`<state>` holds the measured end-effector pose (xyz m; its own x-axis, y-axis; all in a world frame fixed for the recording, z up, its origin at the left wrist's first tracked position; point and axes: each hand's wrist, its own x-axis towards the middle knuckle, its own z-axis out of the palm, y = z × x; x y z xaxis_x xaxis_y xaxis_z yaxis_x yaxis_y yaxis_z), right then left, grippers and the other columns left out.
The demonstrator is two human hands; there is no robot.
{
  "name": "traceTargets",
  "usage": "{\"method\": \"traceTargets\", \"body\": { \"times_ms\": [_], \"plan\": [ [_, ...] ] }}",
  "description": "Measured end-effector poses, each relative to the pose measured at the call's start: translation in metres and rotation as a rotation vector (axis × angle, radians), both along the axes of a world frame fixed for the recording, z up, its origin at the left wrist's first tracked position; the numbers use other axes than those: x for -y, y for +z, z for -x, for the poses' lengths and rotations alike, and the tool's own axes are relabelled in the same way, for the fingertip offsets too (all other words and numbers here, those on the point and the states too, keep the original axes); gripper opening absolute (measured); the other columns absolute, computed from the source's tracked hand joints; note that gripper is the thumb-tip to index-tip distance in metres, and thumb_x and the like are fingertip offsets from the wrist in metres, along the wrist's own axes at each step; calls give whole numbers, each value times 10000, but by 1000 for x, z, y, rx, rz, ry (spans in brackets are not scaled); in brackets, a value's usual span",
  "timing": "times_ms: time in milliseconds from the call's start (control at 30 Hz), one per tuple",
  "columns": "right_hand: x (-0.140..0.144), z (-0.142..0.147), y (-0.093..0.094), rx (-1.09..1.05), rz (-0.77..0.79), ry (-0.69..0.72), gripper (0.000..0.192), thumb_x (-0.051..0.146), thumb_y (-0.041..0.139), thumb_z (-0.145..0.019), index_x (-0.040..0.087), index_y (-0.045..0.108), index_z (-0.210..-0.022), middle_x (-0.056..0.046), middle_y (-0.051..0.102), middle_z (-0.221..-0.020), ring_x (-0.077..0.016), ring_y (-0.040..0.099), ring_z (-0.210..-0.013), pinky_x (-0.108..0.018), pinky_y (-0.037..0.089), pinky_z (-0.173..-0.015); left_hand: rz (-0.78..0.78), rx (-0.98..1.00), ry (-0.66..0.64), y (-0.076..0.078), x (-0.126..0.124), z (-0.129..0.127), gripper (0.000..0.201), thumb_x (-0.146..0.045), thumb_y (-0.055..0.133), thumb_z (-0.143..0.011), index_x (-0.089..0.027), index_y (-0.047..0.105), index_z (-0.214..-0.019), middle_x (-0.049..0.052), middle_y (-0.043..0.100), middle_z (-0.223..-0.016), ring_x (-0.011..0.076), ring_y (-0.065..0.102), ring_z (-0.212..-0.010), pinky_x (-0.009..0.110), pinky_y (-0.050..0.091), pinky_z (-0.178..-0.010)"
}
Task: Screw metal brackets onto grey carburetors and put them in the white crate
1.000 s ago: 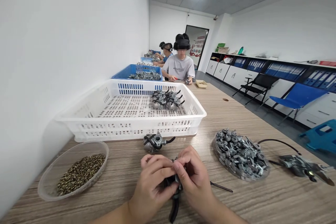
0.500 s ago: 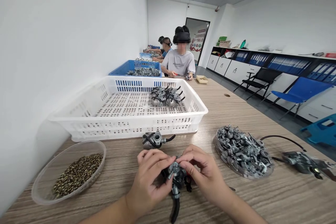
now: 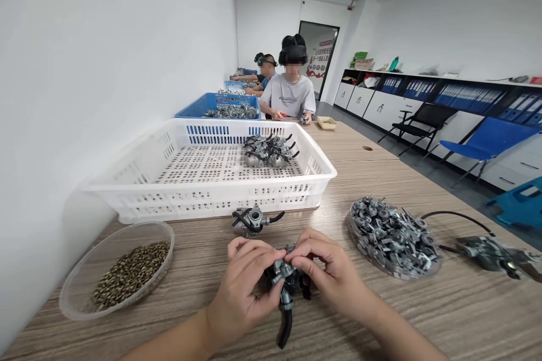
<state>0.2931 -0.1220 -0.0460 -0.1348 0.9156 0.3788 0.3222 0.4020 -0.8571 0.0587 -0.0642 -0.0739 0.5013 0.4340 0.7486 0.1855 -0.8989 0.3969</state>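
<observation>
The metal part (image 3: 288, 282) is at the lower middle of the frame, between the two hands over the desk (image 3: 192, 271); whether it rests on the wood is hidden. The left hand (image 3: 250, 276) has its grip pinched on it, fingertips at the top and thumb lower down on the near side. The right hand (image 3: 330, 268) has thumb and fingertips drawn in at the top edge; I cannot tell whether that grip is pinching the part or a small piece against it.

The part looks like solid cast metal, so it should be stiff and rather heavy for its size, with weight gathered in the body. Its many knobs and edges would give fingers good purchase, though the smooth faces could slip if oily. The black hose (image 3: 286, 324), pointing toward the bottom of the frame, looks soft and bendy: a poor place to lift from, since the body would likely swing or the hose pull loose. The thin levers and small fittings seem the easiest to bend. The best hold is around the thick body, from opposite sides, leaving the hose free.
</observation>
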Motion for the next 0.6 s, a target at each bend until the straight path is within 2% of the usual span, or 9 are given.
{"method": "traceTargets", "body": {
  "times_ms": [133, 367, 600],
  "plan": [
    [1, -5, 3, 28, 5, 63, 200, 353, 695, -1170, 272, 827, -1043, -23, 718, -959, -191, 694, -913, -317, 549, -855, -32, 4, -9, 0, 1, -1, 390, -137, 663, -1055, -241, 642, -1430, 60, 859, -1142, 272, 779, -1064, 469, 394, -1064],
    [3, -11, 7, 83, -12, 68, 226, 369, 669, -1182, 271, 826, -1052, -15, 680, -916, -195, 665, -886, -315, 515, -806, -61, 0, -14, 0, 1, -1, 376, -121, 656, -1049, -225, 643, -1410, 59, 869, -1143, 266, 795, -1079, 472, 362, -1100],
    [4, -13, 10, 85, 8, 125, 171, 335, 696, -1167, 267, 828, -1082, -27, 679, -968, -204, 665, -933, -335, 517, -844, -85, 11, 1, 0, 3, -1, 392, -124, 673, -1027, -231, 664, -1404, 59, 881, -1128, 288, 811, -1089, 486, 370, -1108]
  ]
}}
